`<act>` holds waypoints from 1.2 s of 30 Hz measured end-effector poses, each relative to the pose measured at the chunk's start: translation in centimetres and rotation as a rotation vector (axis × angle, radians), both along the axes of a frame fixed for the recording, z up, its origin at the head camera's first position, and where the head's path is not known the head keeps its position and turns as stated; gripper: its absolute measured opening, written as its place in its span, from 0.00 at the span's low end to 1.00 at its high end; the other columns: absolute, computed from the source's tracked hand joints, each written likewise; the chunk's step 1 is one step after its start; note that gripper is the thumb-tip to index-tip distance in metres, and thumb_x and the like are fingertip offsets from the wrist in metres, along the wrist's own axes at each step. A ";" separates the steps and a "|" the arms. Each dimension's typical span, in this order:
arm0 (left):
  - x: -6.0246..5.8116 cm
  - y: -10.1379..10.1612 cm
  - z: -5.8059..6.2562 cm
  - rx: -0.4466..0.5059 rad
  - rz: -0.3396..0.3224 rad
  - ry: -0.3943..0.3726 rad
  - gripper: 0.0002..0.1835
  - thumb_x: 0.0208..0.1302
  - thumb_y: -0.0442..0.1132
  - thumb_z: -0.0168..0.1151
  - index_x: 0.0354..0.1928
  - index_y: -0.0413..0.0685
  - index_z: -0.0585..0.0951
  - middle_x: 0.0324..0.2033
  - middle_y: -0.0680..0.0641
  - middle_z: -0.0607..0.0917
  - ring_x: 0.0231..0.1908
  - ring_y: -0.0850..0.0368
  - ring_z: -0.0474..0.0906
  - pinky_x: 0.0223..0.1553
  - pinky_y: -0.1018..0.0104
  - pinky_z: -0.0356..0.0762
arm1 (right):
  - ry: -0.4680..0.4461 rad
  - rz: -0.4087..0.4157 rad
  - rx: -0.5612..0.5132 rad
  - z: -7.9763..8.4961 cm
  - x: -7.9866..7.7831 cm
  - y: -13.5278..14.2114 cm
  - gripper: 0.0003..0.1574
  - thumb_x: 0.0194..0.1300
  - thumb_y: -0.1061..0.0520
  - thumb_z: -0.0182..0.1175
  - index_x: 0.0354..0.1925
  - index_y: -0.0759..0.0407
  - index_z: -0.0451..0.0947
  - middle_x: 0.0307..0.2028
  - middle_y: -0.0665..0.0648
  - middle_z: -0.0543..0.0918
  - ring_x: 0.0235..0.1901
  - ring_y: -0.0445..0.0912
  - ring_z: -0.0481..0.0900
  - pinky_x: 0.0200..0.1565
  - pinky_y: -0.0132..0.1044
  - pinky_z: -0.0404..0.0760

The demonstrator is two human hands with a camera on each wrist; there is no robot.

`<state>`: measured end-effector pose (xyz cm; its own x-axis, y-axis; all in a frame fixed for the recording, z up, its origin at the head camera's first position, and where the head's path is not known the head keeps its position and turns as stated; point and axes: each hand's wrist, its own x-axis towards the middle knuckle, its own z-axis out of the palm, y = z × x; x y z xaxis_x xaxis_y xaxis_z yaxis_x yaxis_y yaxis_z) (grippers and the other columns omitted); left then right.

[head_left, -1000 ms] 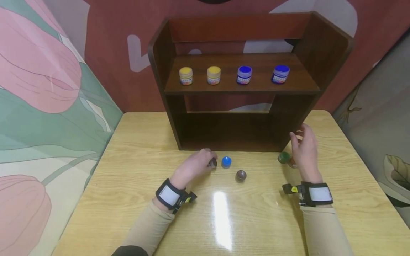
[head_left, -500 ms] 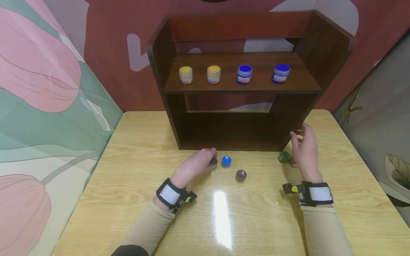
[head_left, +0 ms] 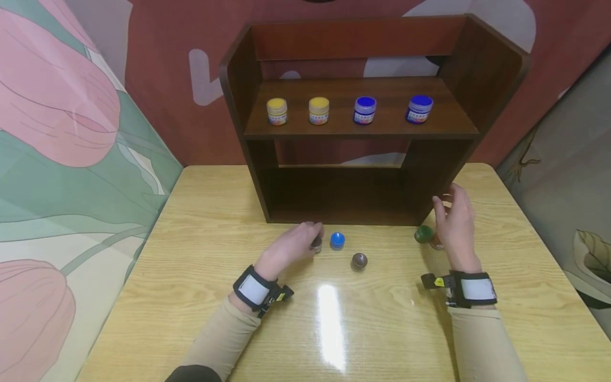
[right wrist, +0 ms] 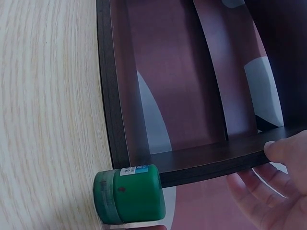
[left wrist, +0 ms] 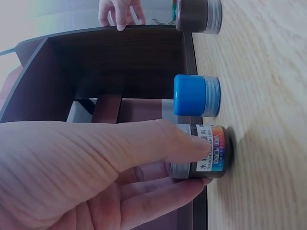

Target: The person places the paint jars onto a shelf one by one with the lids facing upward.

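Pinching a dark brown paint jar between the thumb and bent fingers, the left hand was near the centre of the head view, in front of the wooden shelf unit and just left of a light blue paint jar. The right hand, at the right of that view, gripped nothing that showed: its thumb lay at the edge of the side panel, its other fingers loosely bent on the far side.

For this step, a light, even pinch seemed best, with the jar level before release and the fingertips clear of its blue neighbour. Whether its base touched the tabletop could not be told, so lowering it gently until it seated looked safer than letting go early.

The left wrist view revealed what the head view hid: the printed label, and the clear ribbed lid uppermost, toward the left of that sideways picture, whereas the light blue jar stood lid down. Only the head view took in the two yellow paint jars and two dark blue paint jars on the upper board. The right wrist view, at lower left, showed the green paint jar lid down too, its label partly visible.
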<state>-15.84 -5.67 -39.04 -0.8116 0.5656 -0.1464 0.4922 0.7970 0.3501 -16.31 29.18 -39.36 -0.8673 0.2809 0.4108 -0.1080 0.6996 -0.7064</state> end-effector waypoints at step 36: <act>-0.5 -0.1 -0.2 0.052 0.009 -0.015 0.17 0.61 0.33 0.70 0.50 0.45 0.76 0.38 0.48 0.82 0.37 0.57 0.76 0.43 0.66 0.81 | 0.016 -0.008 0.014 -0.2 -0.1 0.1 0.25 0.75 0.57 0.53 0.65 0.66 0.67 0.58 0.69 0.76 0.55 0.61 0.78 0.50 0.60 0.80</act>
